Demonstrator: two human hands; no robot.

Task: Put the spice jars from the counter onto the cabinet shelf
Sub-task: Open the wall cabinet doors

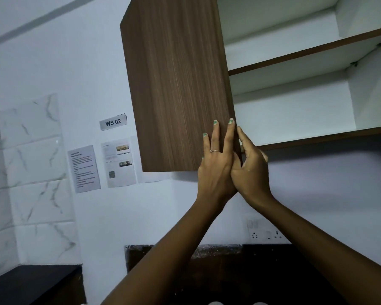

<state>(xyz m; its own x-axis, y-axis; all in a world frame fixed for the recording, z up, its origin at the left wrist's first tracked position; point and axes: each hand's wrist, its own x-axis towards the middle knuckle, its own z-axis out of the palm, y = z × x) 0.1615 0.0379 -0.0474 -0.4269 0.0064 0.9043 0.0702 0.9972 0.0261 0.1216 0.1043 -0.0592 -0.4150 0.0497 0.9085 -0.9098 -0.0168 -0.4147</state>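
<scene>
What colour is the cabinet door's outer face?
Dark brown wood grain, running vertically, on the cabinet door; it shows in the head view, the only one.

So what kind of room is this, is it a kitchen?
Probably a kitchen, maybe one set up as a workstation. A wooden wall cabinet hangs open with bare white shelves, marble-look tiles cover the wall, and a dark counter sits below. A sign reading WS 02 hints at a test space.

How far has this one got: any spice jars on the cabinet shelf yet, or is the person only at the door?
Done: the cabinet door stands open. In hand: the left hand lies flat on its outer face and the right hand grips its edge; neither holds a jar. Left: all of the placing. Both visible shelves, upper shelf and lower shelf, show no jars, and none are clearly in view.
</scene>
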